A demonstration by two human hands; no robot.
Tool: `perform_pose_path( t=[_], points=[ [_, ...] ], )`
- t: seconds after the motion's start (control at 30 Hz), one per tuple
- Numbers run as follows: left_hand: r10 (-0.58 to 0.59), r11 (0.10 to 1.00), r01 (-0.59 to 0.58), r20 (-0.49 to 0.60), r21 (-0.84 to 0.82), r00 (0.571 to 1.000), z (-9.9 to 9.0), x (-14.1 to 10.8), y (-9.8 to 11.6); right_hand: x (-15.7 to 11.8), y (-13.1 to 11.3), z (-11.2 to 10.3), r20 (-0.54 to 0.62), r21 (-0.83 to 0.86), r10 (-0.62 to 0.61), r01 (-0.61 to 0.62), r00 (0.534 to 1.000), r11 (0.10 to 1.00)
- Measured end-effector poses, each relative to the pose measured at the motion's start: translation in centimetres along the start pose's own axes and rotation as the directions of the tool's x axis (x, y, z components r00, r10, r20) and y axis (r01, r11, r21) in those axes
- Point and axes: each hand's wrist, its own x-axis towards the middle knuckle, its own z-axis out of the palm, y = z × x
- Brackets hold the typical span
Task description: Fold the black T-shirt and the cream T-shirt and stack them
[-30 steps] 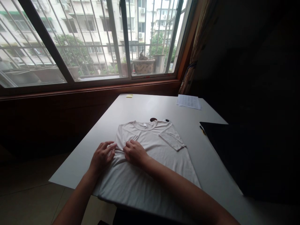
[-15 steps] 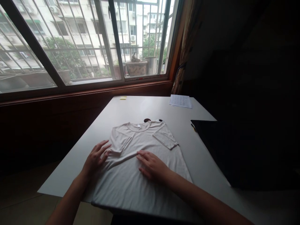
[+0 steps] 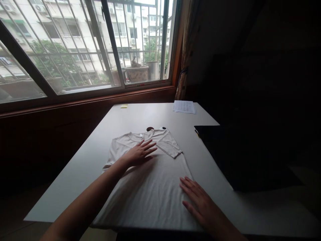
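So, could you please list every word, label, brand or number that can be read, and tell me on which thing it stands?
No text can be read.
Neck label of the shirt: too small to read.
Papers at the far edge of the table: faint marks, too small and blurred.
Window frame: tiny red marks, unreadable.

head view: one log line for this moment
left hand: open, over shirt below neckline | right hand: open, at shirt's right side | shirt: laid out on table
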Motion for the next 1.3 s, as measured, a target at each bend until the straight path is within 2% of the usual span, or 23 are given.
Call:
perform_pose_path(
  t=[0.07, 0.13, 0.27, 0.5, 0.67, 0.83, 1.13, 1.3],
  points=[
    [0.072, 0.997, -0.072, 0.007, -0.007, 0.997, 1.2, 2.8, 0.6, -1.2, -0.1, -0.3, 0.0, -0.018, 0.007, -0.007, 1.0, 1.0],
    [0.092, 0.995, -0.091, 0.033, -0.028, 0.995, 2.4, 4.9, 0.8, -2.1, -0.2, -0.6, 0.006, -0.042, 0.014, -0.013, 1.0, 0.999],
    [0.067, 0.993, -0.059, 0.074, -0.099, 0.995, 4.0, 6.7, 0.3, -2.6, 0.0, -1.3, 0.035, -0.061, 0.027, -0.025, 0.999, 0.998],
    [0.001, 0.994, 0.009, 0.092, -0.106, 0.996, 4.2, 6.6, -1.8, -0.9, 0.5, -1.7, 0.022, -0.086, 0.029, -0.027, 0.999, 0.996],
    [-0.048, 0.996, 0.054, 0.081, -0.065, 0.996, 4.6, 6.5, -4.2, 0.2, -0.4, -2.0, 0.013, -0.121, -0.032, 0.034, 0.999, 0.992],
    [-0.117, 0.993, 0.119, 0.085, -0.019, 0.99, 4.8, 6.6, -6.4, 0.1, -1.0, -2.0, 0.011, -0.165, -0.06, 0.061, 0.998, 0.984],
    [-0.223, 0.975, 0.221, 0.085, 0.037, 0.971, 5.2, 7.4, -9.5, -0.6, -0.3, -2.2, -0.048, -0.219, -0.044, 0.032, 0.998, 0.975],
    [-0.303, 0.953, 0.298, 0.097, 0.059, 0.948, 5.1, 7.0, -11.7, -1.2, 0.1, -2.6, -0.078, -0.229, 0.036, -0.053, 0.996, 0.972]
  ],
)
